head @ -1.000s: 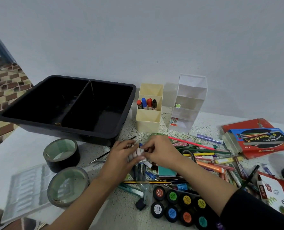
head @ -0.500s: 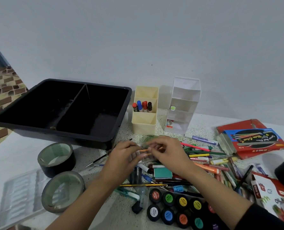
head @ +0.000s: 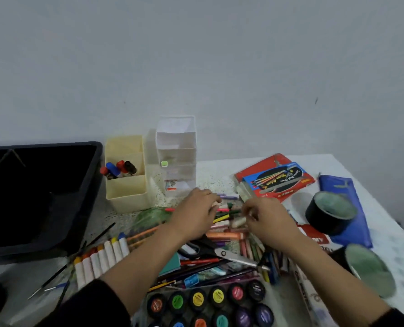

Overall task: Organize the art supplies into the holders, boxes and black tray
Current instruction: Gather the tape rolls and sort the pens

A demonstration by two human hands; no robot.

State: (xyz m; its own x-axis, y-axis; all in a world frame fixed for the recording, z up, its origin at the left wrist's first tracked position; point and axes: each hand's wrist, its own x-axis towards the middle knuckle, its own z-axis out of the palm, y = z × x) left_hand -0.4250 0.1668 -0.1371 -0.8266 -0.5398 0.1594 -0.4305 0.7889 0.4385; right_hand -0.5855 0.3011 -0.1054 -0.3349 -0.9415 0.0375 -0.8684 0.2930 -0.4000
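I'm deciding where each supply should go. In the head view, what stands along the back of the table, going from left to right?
black tray → cream holder → white tiered holder → red marker box → blue pouch

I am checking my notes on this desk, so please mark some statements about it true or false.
1. Markers stand in the cream holder. True.
2. The scissors stand in the cream holder. False: they lie on the table, among pencils.
3. Two tape rolls sit right of the right hand. True.
4. The white drawer unit stands left of the cream holder. False: it stands to its right.
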